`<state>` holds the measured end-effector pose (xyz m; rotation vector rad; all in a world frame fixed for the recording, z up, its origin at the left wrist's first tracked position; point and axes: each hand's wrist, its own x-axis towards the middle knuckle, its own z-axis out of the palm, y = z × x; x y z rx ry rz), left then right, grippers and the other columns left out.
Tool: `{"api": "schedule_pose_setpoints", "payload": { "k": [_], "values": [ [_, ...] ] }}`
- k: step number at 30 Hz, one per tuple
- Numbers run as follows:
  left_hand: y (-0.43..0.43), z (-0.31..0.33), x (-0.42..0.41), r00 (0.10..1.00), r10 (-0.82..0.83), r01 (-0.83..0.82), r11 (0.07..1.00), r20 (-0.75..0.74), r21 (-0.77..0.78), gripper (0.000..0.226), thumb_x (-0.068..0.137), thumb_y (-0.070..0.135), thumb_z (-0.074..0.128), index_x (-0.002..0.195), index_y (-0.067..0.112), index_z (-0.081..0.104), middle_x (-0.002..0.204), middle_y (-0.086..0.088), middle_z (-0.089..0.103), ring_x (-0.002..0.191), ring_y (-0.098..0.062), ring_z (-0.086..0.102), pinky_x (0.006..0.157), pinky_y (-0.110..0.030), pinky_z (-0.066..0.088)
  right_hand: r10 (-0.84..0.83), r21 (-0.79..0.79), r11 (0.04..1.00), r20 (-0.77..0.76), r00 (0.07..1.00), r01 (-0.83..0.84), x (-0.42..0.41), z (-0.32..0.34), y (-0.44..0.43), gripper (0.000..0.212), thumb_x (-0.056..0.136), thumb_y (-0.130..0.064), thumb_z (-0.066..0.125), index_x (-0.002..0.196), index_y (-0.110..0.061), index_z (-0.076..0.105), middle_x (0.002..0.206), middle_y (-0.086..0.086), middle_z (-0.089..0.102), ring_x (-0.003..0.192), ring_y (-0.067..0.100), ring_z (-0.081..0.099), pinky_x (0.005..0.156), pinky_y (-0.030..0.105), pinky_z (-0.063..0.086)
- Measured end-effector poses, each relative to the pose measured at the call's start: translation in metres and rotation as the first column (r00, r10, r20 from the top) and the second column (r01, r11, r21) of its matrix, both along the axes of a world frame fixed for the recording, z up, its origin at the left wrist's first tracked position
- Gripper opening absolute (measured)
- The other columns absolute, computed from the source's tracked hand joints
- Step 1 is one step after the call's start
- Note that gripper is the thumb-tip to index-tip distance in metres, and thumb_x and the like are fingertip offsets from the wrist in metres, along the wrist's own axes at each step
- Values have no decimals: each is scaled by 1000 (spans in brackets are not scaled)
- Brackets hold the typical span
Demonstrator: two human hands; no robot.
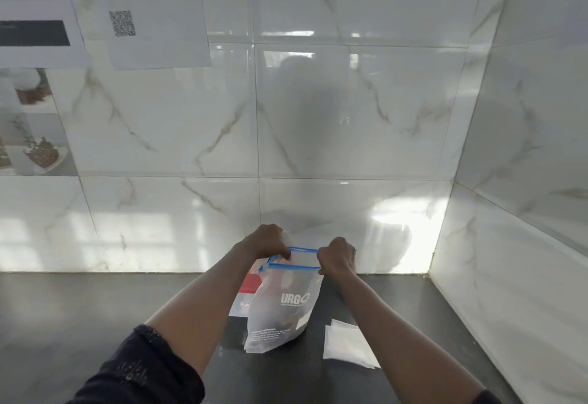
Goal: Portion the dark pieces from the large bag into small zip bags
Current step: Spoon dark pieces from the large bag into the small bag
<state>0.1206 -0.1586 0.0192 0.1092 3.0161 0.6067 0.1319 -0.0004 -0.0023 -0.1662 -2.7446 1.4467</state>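
Left hand [269, 241] pinches one end of the blue zip on the frosted URGO bag [286, 308], which stands upright on the dark counter [95, 308]. Right hand [337, 257] pinches the other end, the mouth parted. Small white zip bags [343, 343] lie flat just beside it.

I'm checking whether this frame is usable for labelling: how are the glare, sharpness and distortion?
Head view: strong glare on the glossy wall tiles low at right, and a dim silhouette mirrored or shadowed higher up; wide-angle bending tilts the tile joints toward the edges; the printed sheets at upper left are soft; the big logo on the large bag is legible.
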Motion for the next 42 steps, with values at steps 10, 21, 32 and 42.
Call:
{"api": "schedule_pose_setpoints", "payload": {
  "k": [10, 21, 32, 42],
  "values": [
    [44, 1, -42, 981, 35, -18, 996, -193, 85, 30, 71, 18, 71, 95, 2, 63, 101, -9, 69, 94, -28, 62, 70, -22, 39, -97, 10, 995, -37, 995, 97, -20, -4, 38, 21, 84, 7, 48, 104, 4, 51, 148, 23, 23, 89, 37, 67, 52, 30, 56],
    [77, -41, 11, 992, -102, 115, 978, -80, 172, 36, 73, 17, 66, 108, 7, 63, 107, -5, 67, 99, -24, 61, 76, -20, 43, -158, 204, 964, -65, 985, 168, 32, -38, 62, 52, 83, 7, 43, 135, 8, 36, 149, 23, 26, 108, 36, 57, 89, 37, 49],
    [100, -61, 37, 983, 12, 15, 989, -181, 150, 45, 71, 27, 60, 114, 14, 56, 102, -11, 67, 92, -32, 63, 80, -37, 54, -151, 336, 886, -444, 883, 320, 75, -47, 103, 31, 99, -12, 36, 125, -11, 53, 112, 9, 59, 99, 33, 59, 77, 37, 46],
    [101, -69, 42, 983, 129, -85, 951, -133, 298, 42, 71, 24, 59, 111, 11, 57, 107, -9, 67, 98, -30, 61, 80, -32, 50, 411, 632, 774, -464, 785, -33, 89, -36, 126, 16, 74, -10, 49, 87, -13, 58, 71, 6, 66, 63, 34, 58, 54, 26, 34]
  ]
}}
